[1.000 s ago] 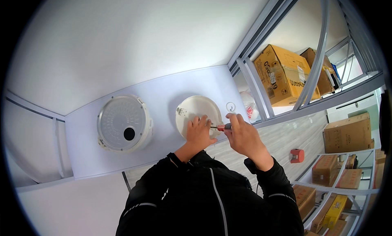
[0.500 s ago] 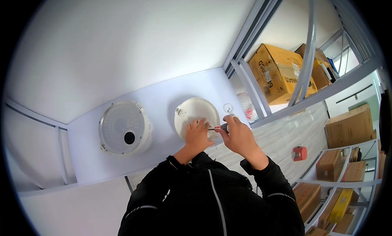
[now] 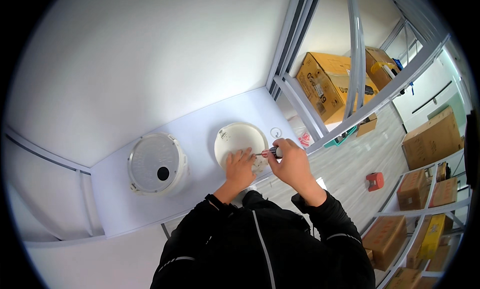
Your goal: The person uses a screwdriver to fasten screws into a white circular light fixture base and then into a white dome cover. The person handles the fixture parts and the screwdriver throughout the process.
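A screwdriver with a red and dark handle is gripped in my right hand, its shaft pointing left towards the near right side of a round white shallow shell. My left hand lies on the shell's near side, fingers stretched out and apart, fingertips beside the screwdriver's tip. What the tip touches is too small to make out. The shell rests on a pale table and has a small fitting at its far left rim. Just beyond my right hand lies a small clear ring-shaped piece.
To the left stands a white round container with a translucent top and black round spot. Grey metal framing rises at the table's right end. Past it are a large cardboard box, a red object on the floor and shelves of boxes.
The view has shifted slightly. My left fingers have moved back a little from the screwdriver's shaft on the shell. The right hand still holds the screwdriver.
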{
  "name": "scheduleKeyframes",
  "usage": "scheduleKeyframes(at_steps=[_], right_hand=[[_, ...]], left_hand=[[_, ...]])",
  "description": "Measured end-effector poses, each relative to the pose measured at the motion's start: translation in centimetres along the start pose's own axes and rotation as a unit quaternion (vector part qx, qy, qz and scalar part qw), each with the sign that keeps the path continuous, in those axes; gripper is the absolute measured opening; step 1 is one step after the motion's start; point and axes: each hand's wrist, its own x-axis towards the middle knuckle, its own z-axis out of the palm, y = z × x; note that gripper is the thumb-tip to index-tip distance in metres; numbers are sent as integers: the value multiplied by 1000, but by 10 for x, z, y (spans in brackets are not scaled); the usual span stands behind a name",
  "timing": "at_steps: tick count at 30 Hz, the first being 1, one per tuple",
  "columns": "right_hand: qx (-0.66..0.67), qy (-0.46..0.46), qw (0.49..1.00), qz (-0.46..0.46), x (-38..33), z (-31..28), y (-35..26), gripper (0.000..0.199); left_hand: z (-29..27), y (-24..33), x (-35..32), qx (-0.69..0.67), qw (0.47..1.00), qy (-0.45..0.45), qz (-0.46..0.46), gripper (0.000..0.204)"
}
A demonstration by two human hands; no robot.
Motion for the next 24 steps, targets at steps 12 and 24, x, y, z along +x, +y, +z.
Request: scheduleKeyframes(at_steps=[12,24], right_hand=[[90,114,988,56,-28,-41,6,29],[112,174,975,77,-52,-57,11,28]], left_hand=[[-58,-23,-29,157,981,-71,-93,37],[-11,-1,-22,-26,1000,2,11,63]])
